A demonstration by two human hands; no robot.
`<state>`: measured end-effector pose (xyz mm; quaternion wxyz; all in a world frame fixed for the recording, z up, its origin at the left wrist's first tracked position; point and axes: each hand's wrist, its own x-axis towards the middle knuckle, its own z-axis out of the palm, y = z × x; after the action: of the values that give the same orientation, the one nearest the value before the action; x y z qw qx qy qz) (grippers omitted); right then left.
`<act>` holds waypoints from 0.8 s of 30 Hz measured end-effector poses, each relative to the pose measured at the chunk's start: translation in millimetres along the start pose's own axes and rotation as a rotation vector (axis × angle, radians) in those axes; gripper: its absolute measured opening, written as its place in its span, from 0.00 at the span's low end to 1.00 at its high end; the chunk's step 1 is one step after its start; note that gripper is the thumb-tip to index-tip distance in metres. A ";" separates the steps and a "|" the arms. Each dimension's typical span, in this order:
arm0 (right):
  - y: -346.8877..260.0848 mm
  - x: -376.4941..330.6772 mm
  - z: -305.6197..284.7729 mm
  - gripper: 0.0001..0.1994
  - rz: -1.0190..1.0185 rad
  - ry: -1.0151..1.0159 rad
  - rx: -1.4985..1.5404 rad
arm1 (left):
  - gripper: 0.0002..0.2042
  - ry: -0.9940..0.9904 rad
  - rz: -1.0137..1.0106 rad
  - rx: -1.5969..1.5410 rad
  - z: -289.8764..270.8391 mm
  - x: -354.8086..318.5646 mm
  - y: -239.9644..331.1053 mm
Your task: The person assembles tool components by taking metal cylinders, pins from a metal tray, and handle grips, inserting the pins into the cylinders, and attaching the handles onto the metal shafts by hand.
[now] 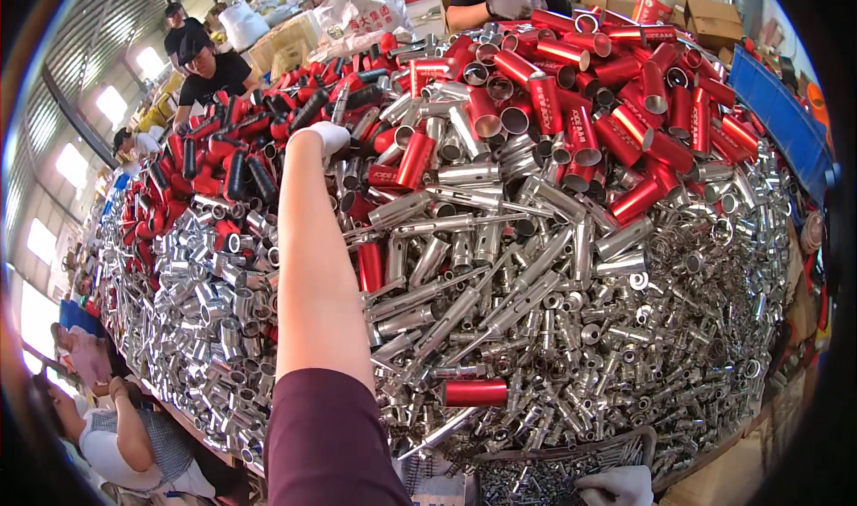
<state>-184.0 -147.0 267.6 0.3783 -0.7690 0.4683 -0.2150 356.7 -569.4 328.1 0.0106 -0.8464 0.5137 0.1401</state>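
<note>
Far out over the heaped metal parts [536, 327], the gloved left hand [329, 137] was partly curled beside a silver tube [340, 104]; whether it gripped it could not be told. The tube lay near black handles [308, 109], its long axis running away from the person, far end tipped slightly right. The gloved right hand [616, 486] was by a dark-rimmed tray [636, 434], its opening and hold unclear.

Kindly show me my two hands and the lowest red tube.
Left hand [332, 137], head view: middle of its gloved part.
Right hand [619, 485], head view: middle of its gloved part.
Red tube [474, 393], head view: its curved side.
</note>
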 end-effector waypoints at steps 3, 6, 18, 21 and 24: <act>0.4 0.2 0.0 0.08 -0.016 0.007 0.023 | 0.23 -0.124 0.079 0.267 -4.0 -1.5 1.0; 0.2 -1.9 -1.4 0.08 -0.003 0.013 0.031 | 0.22 -0.106 -0.040 0.324 -1.0 -8.3 11.2; 11.0 -7.2 10.5 0.04 -0.090 0.102 0.059 | 0.12 -0.544 -0.003 0.079 -12.4 -86.3 -88.8; 10.6 -10.2 8.7 0.05 -0.052 0.103 0.094 | 0.15 -0.277 0.114 -0.275 -16.2 -157.4 -69.3; 15.3 -19.0 13.1 0.06 -0.093 0.142 0.105 | 0.15 -0.034 0.207 -0.471 -33.6 -222.9 -69.4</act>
<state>-192.5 -129.4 247.9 0.3735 -0.7518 0.4460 -0.3105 328.3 -348.9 407.0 -0.1927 -0.7659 0.5505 0.2705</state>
